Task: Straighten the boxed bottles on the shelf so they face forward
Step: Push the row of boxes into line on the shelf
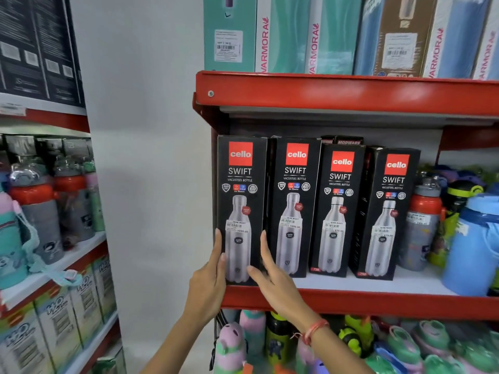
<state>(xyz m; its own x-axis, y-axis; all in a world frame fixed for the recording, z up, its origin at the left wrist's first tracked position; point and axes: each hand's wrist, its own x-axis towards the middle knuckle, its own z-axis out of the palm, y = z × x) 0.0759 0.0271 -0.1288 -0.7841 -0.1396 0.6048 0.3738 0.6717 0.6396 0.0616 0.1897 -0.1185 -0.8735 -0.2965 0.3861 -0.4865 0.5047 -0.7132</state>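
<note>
Several black "cello SWIFT" boxed bottles stand in a row on the red shelf (351, 302). The leftmost box (241, 184) faces forward at the shelf's left end. My left hand (209, 282) presses flat on its lower left edge. Against its lower right edge lies my right hand (272, 276), fingers between it and the second box (294, 201). Both hands clasp the leftmost box from the sides. The third box (339, 209) and fourth box (388, 211) sit further back, turned slightly to the left.
Loose red-capped and blue bottles (424, 222) crowd the shelf right of the boxes. Teal and blue boxes (283, 33) fill the shelf above, colourful kids' bottles (251, 344) the one below. Another rack of bottles (40, 201) stands at the left, past a white wall.
</note>
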